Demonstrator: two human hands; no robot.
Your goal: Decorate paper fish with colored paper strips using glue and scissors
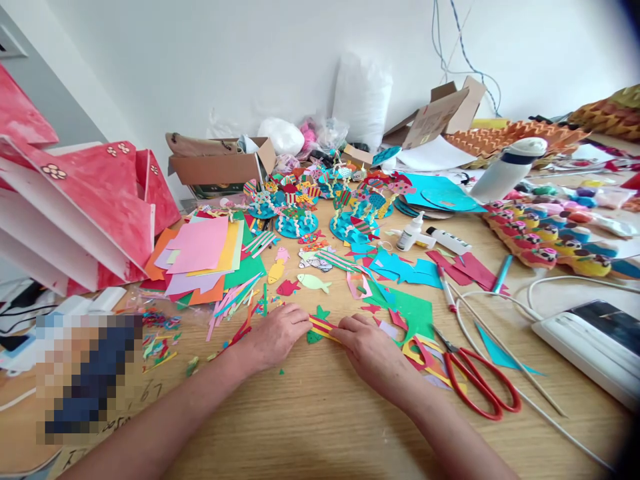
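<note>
— Paper fish (321,326): where is it?

— Flat on the table (320,413), right between my hands. It is a small cut-out, green body with yellow and red stripes across it.

— And your grip on it?

— My left hand (274,335) lies over its left end, fingers curled down narrowly, tips pressing the paper to the wood. My right hand (369,348) pinches the other end, thumb and fingers closed on the striped edge. The middle of the fish shows in the gap between my two hands.

— What is close by?

— Scissors (477,379) with red handles, lying just right of my right hand, blades pointing toward it. Green paper (413,312) and scraps sit just beyond that hand. Farther off are loose fish (313,282), a stack of sheets (205,257) to the left, and a glue bottle (411,233) toward the back.

— Is the fish lifted?

— I cannot tell for sure; it looks flat against the table
</note>
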